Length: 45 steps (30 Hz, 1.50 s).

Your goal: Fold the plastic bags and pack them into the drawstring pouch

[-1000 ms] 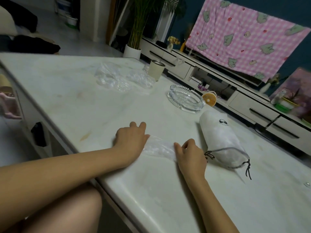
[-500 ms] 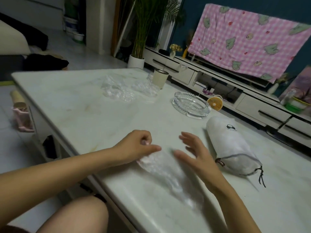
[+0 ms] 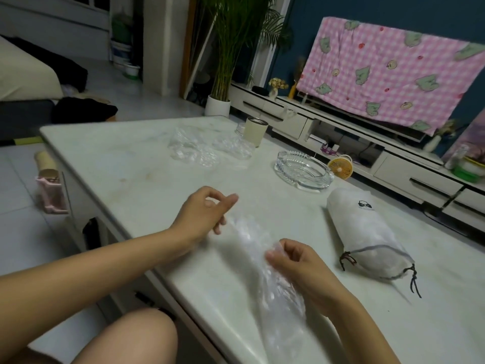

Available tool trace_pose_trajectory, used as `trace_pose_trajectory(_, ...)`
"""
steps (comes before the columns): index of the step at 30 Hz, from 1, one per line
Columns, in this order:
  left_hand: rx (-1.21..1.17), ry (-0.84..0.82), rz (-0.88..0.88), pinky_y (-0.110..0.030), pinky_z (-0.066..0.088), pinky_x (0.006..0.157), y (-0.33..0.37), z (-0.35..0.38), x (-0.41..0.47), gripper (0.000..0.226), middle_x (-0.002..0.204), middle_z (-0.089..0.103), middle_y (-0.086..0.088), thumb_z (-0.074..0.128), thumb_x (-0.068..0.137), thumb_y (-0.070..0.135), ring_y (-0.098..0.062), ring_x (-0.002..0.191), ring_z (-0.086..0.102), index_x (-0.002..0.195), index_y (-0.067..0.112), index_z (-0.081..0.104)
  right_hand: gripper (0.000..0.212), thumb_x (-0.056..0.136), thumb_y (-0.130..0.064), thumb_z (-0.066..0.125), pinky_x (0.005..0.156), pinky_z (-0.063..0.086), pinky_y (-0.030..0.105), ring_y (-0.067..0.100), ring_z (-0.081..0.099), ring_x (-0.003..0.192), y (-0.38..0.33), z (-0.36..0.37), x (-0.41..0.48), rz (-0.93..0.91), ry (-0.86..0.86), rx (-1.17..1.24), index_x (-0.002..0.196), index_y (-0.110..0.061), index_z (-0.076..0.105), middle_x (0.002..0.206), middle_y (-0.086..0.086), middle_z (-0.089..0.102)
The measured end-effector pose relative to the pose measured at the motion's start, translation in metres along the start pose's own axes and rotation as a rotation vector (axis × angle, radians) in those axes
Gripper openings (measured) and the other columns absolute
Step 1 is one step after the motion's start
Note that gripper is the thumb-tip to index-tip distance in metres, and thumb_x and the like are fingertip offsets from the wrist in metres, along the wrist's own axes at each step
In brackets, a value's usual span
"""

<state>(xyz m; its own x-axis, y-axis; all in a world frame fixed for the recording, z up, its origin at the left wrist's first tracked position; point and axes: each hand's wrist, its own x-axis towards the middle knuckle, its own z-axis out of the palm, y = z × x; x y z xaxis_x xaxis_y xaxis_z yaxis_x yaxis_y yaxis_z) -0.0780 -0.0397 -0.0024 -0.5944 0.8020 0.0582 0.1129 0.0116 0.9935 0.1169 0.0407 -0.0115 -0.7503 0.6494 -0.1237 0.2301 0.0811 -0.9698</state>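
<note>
Ok, status. Landmark is the glass ashtray (image 3: 301, 172) on the marble table (image 3: 126, 158).

- Plastic bag (image 3: 278, 306): on the table, camera-side of the ashtray. It's a long clear strip, from a far end below-left of the ashtray down to the table's near edge. Motion-blurred, so fold lines are unreadable.
- Right hand (image 3: 296, 264): nearer the camera than the ashtray, almost straight below it in frame. Fingers are curled, and thumb and fingertips pinch a raised edge of the bag partway along the strip.
- Left hand (image 3: 204, 214): left of the ashtray and nearer the camera, at the strip's far end. Fingers are loosely curled, thumb out. Can't tell whether it grips the plastic or just sits beside it, because of the blur.
- Drawstring pouch (image 3: 367, 232): on its side, just right of the ashtray and nearer the camera, apart from both hands. It's bulging, with the grey-hemmed mouth toward the camera and dark cord ends trailing on the table. There's a small black logo on the end nearest the ashtray.
- Loose bags (image 3: 199, 151): clear crumpled pile, left of the ashtray, slightly farther back.
- Cream cup (image 3: 256, 131): just behind that pile, far-left of the ashtray.
- Yellow fan (image 3: 340, 168): right beside the ashtray's right rim. Can't tell whether it's on the table or past its edge.
</note>
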Motion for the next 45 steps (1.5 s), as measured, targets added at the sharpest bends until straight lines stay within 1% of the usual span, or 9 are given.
trace_pose_trajectory(4, -0.236, -0.462, -0.291, -0.023, 0.052, 0.06, 0.002, 0.02, -0.022, 0.035, 0.075, 0.061, -0.002, 0.069, 0.08, 0.041, -0.007, 0.058, 0.06, 0.092, 0.011, 0.057, 0.04, 0.078, -0.026, 0.072, 0.07, 0.045, 0.038, 0.026, 0.054, 0.074, 0.0, 0.009, 0.002, -0.043, 0.129, 0.151, 0.09, 0.009, 0.058, 0.08, 0.019, 0.058)
trace_pose_trajectory(12, -0.086, -0.415, -0.2, -0.023, 0.053, 0.051, -0.004, 0.035, -0.033, 0.025, 0.081, 0.061, -0.015, 0.064, 0.089, 0.018, -0.015, 0.056, 0.06, 0.098, -0.005, 0.057, 0.038, 0.084, -0.02, 0.063, 0.076, 0.055, 0.037, 0.03, 0.066, 0.086, -0.002, 0.009, -0.004, 0.005, -0.073, 0.396, 0.112, 0.005, 0.061, 0.097, 0.022, 0.067)
trace_pose_trajectory(17, -0.077, -0.396, -0.187, -0.024, 0.053, 0.049, -0.001, 0.033, -0.032, 0.011, 0.072, 0.063, -0.01, 0.061, 0.089, 0.009, -0.015, 0.052, 0.06, 0.093, -0.002, 0.062, 0.015, 0.08, 0.002, 0.06, 0.074, 0.055, 0.031, 0.02, 0.067, 0.075, -0.005, 0.011, 0.001, -0.008, 0.086, 0.405, 0.089, -0.005, 0.069, 0.086, 0.013, 0.069)
trace_pose_trajectory(22, -0.295, -0.45, -0.429, -0.029, 0.051, 0.058, 0.002, 0.034, -0.032, 0.019, 0.077, 0.061, -0.012, 0.048, 0.092, 0.018, -0.022, 0.06, 0.059, 0.095, 0.003, 0.06, 0.047, 0.08, 0.019, 0.044, 0.072, 0.05, 0.024, 0.014, 0.064, 0.071, -0.005, 0.008, 0.0, -0.04, 0.114, 0.337, 0.059, -0.013, 0.073, 0.073, -0.001, 0.07)
trace_pose_trajectory(26, -0.391, -0.556, -0.55, -0.03, 0.053, 0.063, 0.003, 0.034, -0.033, 0.042, 0.077, 0.068, -0.008, 0.049, 0.086, 0.048, -0.02, 0.064, 0.066, 0.09, 0.009, 0.062, 0.053, 0.08, 0.02, 0.041, 0.072, 0.049, 0.024, 0.011, 0.064, 0.076, -0.001, 0.01, 0.001, -0.072, 0.145, 0.256, 0.056, -0.014, 0.072, 0.076, -0.008, 0.07)
trace_pose_trajectory(31, -0.328, -0.627, -0.513, -0.035, 0.053, 0.085, 0.0, 0.034, -0.034, 0.046, 0.105, 0.068, -0.013, 0.066, 0.071, 0.03, -0.02, 0.089, 0.064, 0.11, 0.006, 0.065, 0.047, 0.081, 0.018, 0.044, 0.069, 0.049, 0.024, 0.013, 0.064, 0.076, 0.001, 0.012, 0.002, -0.09, 0.195, 0.228, 0.06, -0.014, 0.072, 0.077, -0.004, 0.07)
trace_pose_trajectory(36, -0.204, -0.46, -0.358, -0.03, 0.055, 0.075, -0.004, 0.033, -0.031, 0.025, 0.1, 0.069, -0.017, 0.056, 0.093, 0.012, -0.022, 0.084, 0.064, 0.114, -0.001, 0.061, 0.02, 0.086, -0.008, 0.047, 0.058, 0.049, 0.028, 0.02, 0.06, 0.068, -0.003, 0.004, 0.003, -0.01, 0.121, 0.451, 0.09, -0.008, 0.066, 0.082, 0.008, 0.063)
trace_pose_trajectory(39, -0.138, -0.349, -0.28, -0.032, 0.054, 0.072, -0.007, 0.034, -0.032, 0.025, 0.1, 0.068, -0.022, 0.058, 0.092, 0.014, -0.025, 0.079, 0.063, 0.111, -0.002, 0.06, 0.048, 0.081, -0.04, 0.064, 0.066, 0.055, 0.031, 0.024, 0.066, 0.079, 0.002, 0.007, 0.003, 0.035, 0.022, 0.309, 0.112, -0.004, 0.059, 0.097, 0.015, 0.068)
trace_pose_trajectory(45, -0.017, -0.281, -0.171, -0.014, 0.035, 0.041, -0.008, 0.036, -0.035, 0.016, 0.054, 0.053, 0.003, 0.062, 0.09, 0.017, -0.003, 0.039, 0.045, 0.075, 0.012, 0.057, 0.023, 0.082, -0.003, 0.068, 0.085, 0.047, 0.048, 0.032, 0.064, 0.088, 0.005, 0.012, 0.0, -0.008, 0.168, 0.252, 0.104, 0.004, 0.065, 0.098, 0.024, 0.068)
